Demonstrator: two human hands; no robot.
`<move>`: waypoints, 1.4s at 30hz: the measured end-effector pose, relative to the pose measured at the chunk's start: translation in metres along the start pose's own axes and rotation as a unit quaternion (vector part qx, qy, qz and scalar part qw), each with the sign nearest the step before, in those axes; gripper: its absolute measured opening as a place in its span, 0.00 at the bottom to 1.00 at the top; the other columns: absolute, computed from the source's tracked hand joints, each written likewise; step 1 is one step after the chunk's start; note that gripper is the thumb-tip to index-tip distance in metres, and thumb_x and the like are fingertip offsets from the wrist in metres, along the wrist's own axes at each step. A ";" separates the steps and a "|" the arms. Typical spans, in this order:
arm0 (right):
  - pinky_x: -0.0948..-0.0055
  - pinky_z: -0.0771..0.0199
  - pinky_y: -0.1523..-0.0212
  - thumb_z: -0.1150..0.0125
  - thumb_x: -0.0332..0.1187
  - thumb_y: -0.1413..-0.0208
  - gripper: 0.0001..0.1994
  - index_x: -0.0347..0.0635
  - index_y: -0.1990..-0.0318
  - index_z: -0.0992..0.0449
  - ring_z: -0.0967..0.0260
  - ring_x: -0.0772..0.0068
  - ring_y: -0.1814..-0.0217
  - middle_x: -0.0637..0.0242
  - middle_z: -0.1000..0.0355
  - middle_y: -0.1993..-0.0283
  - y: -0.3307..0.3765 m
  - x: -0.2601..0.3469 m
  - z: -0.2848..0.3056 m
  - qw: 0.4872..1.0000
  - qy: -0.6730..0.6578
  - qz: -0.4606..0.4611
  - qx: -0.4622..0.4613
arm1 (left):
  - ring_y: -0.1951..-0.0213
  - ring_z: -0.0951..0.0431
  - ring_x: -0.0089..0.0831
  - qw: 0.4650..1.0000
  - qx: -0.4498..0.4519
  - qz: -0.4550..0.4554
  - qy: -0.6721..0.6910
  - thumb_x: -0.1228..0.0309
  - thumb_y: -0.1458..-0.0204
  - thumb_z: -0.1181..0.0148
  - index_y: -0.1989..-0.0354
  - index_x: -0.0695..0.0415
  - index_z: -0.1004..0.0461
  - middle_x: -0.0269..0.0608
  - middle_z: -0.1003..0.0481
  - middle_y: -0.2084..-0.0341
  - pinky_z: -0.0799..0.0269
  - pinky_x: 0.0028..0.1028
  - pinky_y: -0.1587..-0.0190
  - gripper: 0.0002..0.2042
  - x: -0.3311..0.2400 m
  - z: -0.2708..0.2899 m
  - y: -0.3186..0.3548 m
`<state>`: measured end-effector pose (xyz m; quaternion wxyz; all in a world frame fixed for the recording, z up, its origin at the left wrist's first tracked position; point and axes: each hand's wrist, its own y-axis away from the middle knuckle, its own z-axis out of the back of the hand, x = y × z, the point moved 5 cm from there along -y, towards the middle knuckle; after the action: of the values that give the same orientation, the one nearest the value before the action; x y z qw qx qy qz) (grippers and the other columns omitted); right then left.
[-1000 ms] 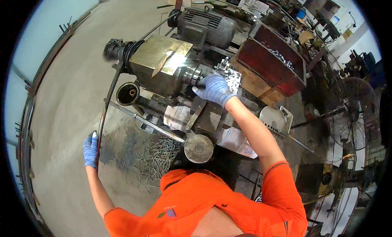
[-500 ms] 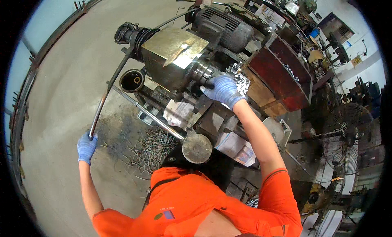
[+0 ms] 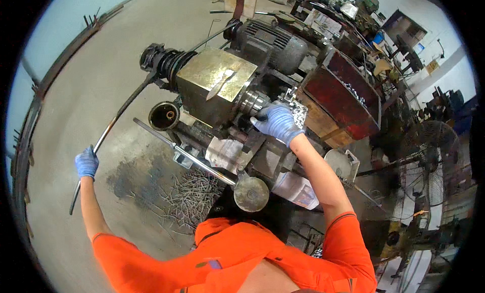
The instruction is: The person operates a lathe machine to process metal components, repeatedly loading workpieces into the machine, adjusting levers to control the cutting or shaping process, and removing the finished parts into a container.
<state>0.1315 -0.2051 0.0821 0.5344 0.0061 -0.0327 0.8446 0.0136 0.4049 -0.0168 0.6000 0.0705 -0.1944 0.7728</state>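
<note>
My left hand (image 3: 87, 163), in a blue knit glove, is closed round a long metal lever (image 3: 116, 120). The lever slants up to the dark ringed end (image 3: 169, 65) of a lathe-like machine, and its tail sticks out below my fist. My right hand (image 3: 278, 124), gloved alike, is at the shiny round chuck (image 3: 254, 102), with its fingers curled beside it and its thumb apart. What those fingertips hold is hidden. Between the two is the machine's headstock, topped by a brass-coloured cover plate (image 3: 216, 73) with a pale pointed piece (image 3: 220, 85) lying on it.
A second bar (image 3: 189, 155) runs to a round metal disc (image 3: 251, 194) close to my body. Thin metal scrap (image 3: 189, 199) is heaped on the floor. Behind the chuck are a motor (image 3: 273, 43) and a dark red bin (image 3: 343, 93) with small parts. A fan (image 3: 429, 151) stands at right.
My left hand has moved left and slightly up with the lever, which now extends well below my fist. The right hand stays by the chuck. The view has shifted slightly.
</note>
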 end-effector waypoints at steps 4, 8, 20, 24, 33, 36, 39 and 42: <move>0.62 0.37 0.49 0.43 0.49 0.55 0.17 0.47 0.67 0.20 0.33 0.55 0.55 0.58 0.27 0.62 0.040 -0.012 0.028 0.976 -0.086 -0.003 -0.201 | 0.62 0.25 0.45 0.970 -0.015 0.075 0.229 0.66 0.50 0.48 0.54 0.55 0.28 0.50 0.25 0.66 0.30 0.39 0.59 0.15 -0.066 0.050 -0.014; 0.62 0.35 0.49 0.37 0.43 0.57 0.13 0.46 0.67 0.21 0.33 0.56 0.52 0.60 0.28 0.57 0.115 -0.033 0.045 0.951 -0.134 -0.062 -0.271 | 0.73 0.27 0.46 0.822 -0.190 0.125 0.523 0.61 0.47 0.49 0.59 0.56 0.26 0.47 0.26 0.76 0.31 0.38 0.68 0.13 -0.184 0.036 0.028; 0.76 0.30 0.61 0.36 0.26 0.56 0.05 0.35 0.72 0.22 0.28 0.71 0.64 0.58 0.24 0.69 0.346 -0.140 -0.015 0.872 -0.148 -0.310 -0.349 | 0.65 0.23 0.42 0.956 0.145 -0.240 0.085 0.62 0.57 0.50 0.71 0.45 0.22 0.44 0.23 0.69 0.28 0.35 0.65 0.10 -0.319 -0.118 0.000; 0.71 0.29 0.60 0.35 0.31 0.55 0.10 0.34 0.68 0.22 0.27 0.64 0.65 0.56 0.24 0.65 0.429 -0.230 -0.045 0.778 -0.197 -0.488 -0.344 | 0.63 0.24 0.44 0.948 0.223 -0.161 0.162 0.58 0.56 0.47 0.65 0.50 0.24 0.43 0.23 0.67 0.29 0.37 0.60 0.14 -0.293 -0.051 0.001; 0.63 0.43 0.39 0.41 0.50 0.56 0.33 0.45 0.42 0.36 0.44 0.53 0.37 0.57 0.40 0.39 0.540 -0.324 -0.067 0.785 0.145 -0.601 0.022 | 0.63 0.22 0.33 0.802 -0.071 -0.056 0.591 0.63 0.48 0.45 0.54 0.61 0.28 0.48 0.23 0.66 0.29 0.29 0.59 0.17 -0.231 0.162 0.001; 0.66 0.44 0.38 0.39 0.48 0.58 0.33 0.45 0.43 0.35 0.45 0.57 0.37 0.57 0.41 0.38 0.518 -0.335 -0.061 0.761 0.130 -0.628 0.101 | 0.68 0.22 0.36 0.800 -0.109 -0.069 0.586 0.56 0.49 0.45 0.49 0.54 0.30 0.46 0.24 0.70 0.28 0.31 0.64 0.21 -0.262 0.225 -0.018; 0.65 0.42 0.40 0.38 0.49 0.60 0.32 0.45 0.45 0.33 0.42 0.55 0.39 0.55 0.37 0.42 0.531 -0.346 -0.075 0.764 0.130 -0.630 0.056 | 0.72 0.23 0.38 0.858 -0.162 -0.098 0.478 0.51 0.50 0.46 0.45 0.49 0.33 0.46 0.24 0.72 0.29 0.32 0.68 0.25 -0.303 0.265 -0.035; 0.64 0.40 0.42 0.38 0.49 0.60 0.31 0.44 0.47 0.32 0.40 0.54 0.42 0.54 0.35 0.45 0.536 -0.340 -0.080 0.763 0.133 -0.632 0.027 | 0.76 0.25 0.39 0.868 -0.257 -0.177 0.386 0.53 0.48 0.48 0.47 0.49 0.32 0.45 0.25 0.76 0.31 0.34 0.73 0.22 -0.338 0.261 -0.044</move>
<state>-0.2050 -0.7361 -0.0397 0.9456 -0.0728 0.0728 0.3087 0.1146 0.0091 0.1157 0.7505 -0.3568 -0.1235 0.5423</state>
